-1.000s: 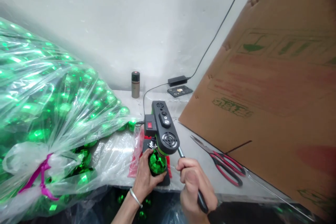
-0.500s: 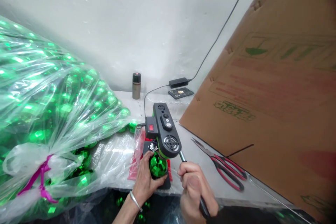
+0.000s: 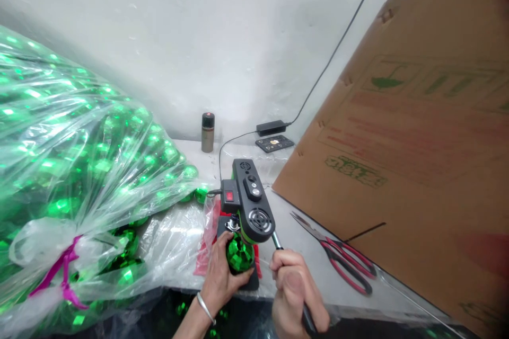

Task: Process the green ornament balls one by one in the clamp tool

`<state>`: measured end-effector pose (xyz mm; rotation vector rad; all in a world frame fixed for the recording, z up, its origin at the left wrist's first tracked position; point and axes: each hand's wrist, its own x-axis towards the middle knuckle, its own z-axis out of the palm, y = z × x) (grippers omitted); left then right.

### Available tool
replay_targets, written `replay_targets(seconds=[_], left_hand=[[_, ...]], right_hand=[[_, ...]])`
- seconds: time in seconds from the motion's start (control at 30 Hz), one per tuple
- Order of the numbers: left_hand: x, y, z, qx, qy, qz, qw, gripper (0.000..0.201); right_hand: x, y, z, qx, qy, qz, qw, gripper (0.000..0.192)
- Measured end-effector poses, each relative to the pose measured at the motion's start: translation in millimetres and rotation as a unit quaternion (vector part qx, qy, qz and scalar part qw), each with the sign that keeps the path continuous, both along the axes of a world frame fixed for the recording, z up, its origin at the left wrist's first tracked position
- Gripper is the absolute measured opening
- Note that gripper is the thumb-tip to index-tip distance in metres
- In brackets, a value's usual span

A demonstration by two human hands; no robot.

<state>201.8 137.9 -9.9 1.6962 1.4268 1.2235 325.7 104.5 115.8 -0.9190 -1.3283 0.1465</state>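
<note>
My left hand (image 3: 220, 270) is wrapped round a shiny green faceted ball ornament (image 3: 239, 254), held just under the front end of a small black bench machine (image 3: 254, 198). The machine has a red switch, round vents and buttons on top. Whether the ball touches the machine's underside is hidden. In my right hand (image 3: 298, 288) is a black-handled screwdriver (image 3: 277, 241); its metal shaft runs up to the machine's front right side, and the tip is out of sight behind it.
At left bulges a clear plastic bag (image 3: 85, 164) of green balls, tied with a purple ribbon (image 3: 59, 267). Red-handled scissors (image 3: 342, 259) lie at right beside a large cardboard box (image 3: 397, 143). Behind stand a small bottle (image 3: 207, 135), a phone (image 3: 274, 143) and a power adapter (image 3: 271, 127).
The whole view has shifted very slightly. Both hands, the ball and the screwdriver keep practically the same places against the machine.
</note>
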Motion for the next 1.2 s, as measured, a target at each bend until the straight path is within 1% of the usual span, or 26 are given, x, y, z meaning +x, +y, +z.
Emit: replay_targets(seconds=[0.33, 0.43, 0.63, 0.93, 1.0, 1.07, 1.13, 1.2], left_hand=[[1, 1, -2.0, 0.003, -0.003, -0.001, 1.000, 0.076], [0, 1, 0.5, -0.005, 0.001, -0.004, 1.000, 0.076], [-1, 1, 8.6, -0.005, 0.004, -0.006, 1.000, 0.072], [1, 2, 8.9, -0.004, 0.005, -0.008, 1.000, 0.073], [1, 2, 8.6, -0.006, 0.006, -0.009, 1.000, 0.072], [1, 1, 7.5, -0.010, 0.007, -0.007, 1.000, 0.073], [1, 1, 5.7, -0.012, 0.007, -0.006, 1.000, 0.074], [1, 2, 3.9, -0.008, 0.005, -0.007, 1.000, 0.075]], right_hand=[[-1, 1, -5.5, -0.004, 0.015, -0.008, 1.000, 0.035], [-2, 2, -5.4, 0.010, 0.025, -0.008, 1.000, 0.034], [-4, 3, -4.7, 0.023, 0.026, -0.010, 0.999, 0.034], [-4, 3, -3.4, 0.017, 0.027, -0.016, 0.999, 0.035], [-4, 2, -5.8, 0.019, 0.024, -0.019, 0.999, 0.036], [-5, 1, -10.1, 0.028, -0.003, -0.020, 0.999, 0.037], [-6, 1, -16.4, 0.035, -0.031, -0.029, 0.998, 0.037], [-8, 3, -24.6, 0.042, -0.026, -0.047, 0.998, 0.040]])
